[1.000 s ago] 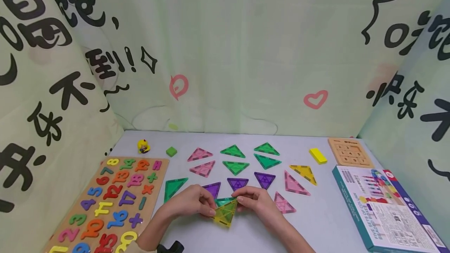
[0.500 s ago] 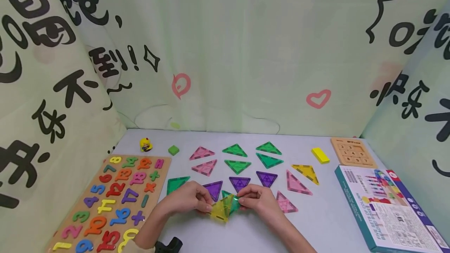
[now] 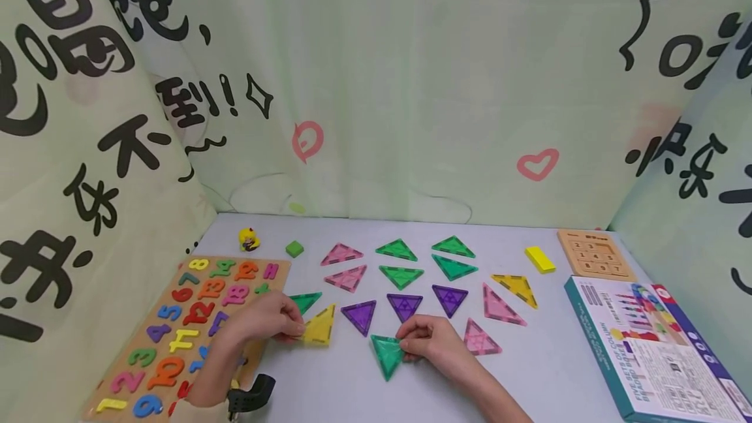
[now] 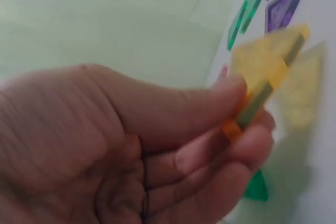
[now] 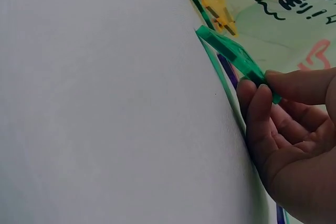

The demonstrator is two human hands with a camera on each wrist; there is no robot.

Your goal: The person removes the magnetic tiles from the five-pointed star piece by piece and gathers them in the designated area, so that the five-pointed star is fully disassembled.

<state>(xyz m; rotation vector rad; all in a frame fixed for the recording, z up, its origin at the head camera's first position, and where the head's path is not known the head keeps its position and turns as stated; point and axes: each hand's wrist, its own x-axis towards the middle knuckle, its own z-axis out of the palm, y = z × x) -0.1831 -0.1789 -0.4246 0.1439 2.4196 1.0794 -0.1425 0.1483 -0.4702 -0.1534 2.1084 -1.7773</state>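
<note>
In the head view my left hand point(image 3: 269, 318) pinches a yellow translucent triangular magnetic tile point(image 3: 320, 328) by one corner, at the number board's right edge. The left wrist view shows this yellow tile point(image 4: 257, 64) between thumb and fingers, tilted over the white table. My right hand point(image 3: 431, 343) pinches a green triangular magnetic tile point(image 3: 388, 352) by its right side, one corner toward me. From the right wrist, the green tile point(image 5: 233, 53) appears nearly edge-on. Behind my left hand lies another green triangle point(image 3: 305, 301), partly covered. Three purple triangles point(image 3: 360, 315) lie just beyond the hands.
Several green point(image 3: 401, 275) and pink triangles point(image 3: 498, 305) are spread across the table, with another yellow triangle point(image 3: 517, 288) at right. A wooden number board point(image 3: 282, 273) lies left. At right are a flat box point(image 3: 623, 344), a wooden number puzzle point(image 3: 593, 254) and a yellow block point(image 3: 539, 259).
The yellow and green tiles overlapped between my hands before; now they are apart. My left hand has carried the yellow tile leftward, while my right hand keeps the green one near the middle.
</note>
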